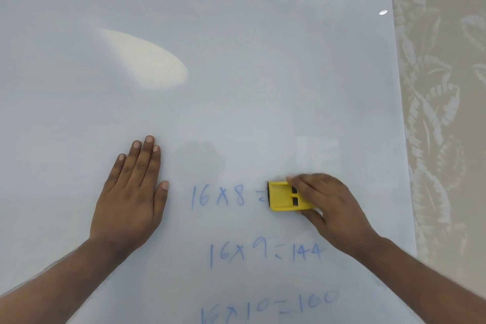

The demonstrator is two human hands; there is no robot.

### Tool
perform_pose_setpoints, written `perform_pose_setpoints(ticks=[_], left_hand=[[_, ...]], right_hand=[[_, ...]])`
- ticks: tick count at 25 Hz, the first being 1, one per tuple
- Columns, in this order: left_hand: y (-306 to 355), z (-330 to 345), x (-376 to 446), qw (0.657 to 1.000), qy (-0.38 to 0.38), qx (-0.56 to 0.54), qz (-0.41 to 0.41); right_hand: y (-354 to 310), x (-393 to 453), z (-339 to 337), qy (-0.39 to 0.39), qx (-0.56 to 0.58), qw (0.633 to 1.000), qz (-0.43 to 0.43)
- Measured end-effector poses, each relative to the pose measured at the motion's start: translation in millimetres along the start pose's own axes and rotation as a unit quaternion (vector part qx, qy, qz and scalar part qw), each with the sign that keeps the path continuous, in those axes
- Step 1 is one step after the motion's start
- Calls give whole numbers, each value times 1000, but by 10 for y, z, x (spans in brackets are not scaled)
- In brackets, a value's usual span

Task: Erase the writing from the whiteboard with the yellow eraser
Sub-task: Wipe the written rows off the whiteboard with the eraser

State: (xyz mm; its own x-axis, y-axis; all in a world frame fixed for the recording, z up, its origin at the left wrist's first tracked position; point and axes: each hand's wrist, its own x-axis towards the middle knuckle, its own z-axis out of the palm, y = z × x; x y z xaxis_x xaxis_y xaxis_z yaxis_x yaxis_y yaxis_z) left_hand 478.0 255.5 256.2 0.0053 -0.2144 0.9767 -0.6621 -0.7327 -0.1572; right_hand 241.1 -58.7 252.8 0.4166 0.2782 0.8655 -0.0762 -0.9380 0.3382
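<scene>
A white whiteboard (236, 73) fills most of the view. Blue writing is on its lower middle: "16 x 8 =" (223, 196), below it "16 x 9 = 144" (265, 254), and at the bottom edge "16 x 10 = 100" (268, 306). My right hand (328, 205) grips the yellow eraser (284, 196), which lies flat on the board just right of the "=" of the top line. No digits show after that "=". My left hand (134, 192) rests flat on the board with straight fingers, to the left of the writing.
The board's right edge (399, 102) runs down the right side. Beyond it is a beige wall with a pale leaf pattern (441, 113). A bright light reflection (147, 60) sits on the upper left of the board.
</scene>
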Motion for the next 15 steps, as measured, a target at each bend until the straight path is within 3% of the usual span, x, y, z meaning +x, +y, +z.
perform_pose_setpoints(ticks=[5, 11, 15], left_hand=[[11, 0, -60, 1000, -3, -1, 1], [29, 13, -96, 1000, -6, 0, -4], [46, 21, -147, 1000, -5, 0, -1]], right_hand=[[225, -351, -129, -59, -43, 996, -45], [188, 48, -126, 44, -1, 996, 78], [-156, 90, 73, 47, 15, 998, 29]])
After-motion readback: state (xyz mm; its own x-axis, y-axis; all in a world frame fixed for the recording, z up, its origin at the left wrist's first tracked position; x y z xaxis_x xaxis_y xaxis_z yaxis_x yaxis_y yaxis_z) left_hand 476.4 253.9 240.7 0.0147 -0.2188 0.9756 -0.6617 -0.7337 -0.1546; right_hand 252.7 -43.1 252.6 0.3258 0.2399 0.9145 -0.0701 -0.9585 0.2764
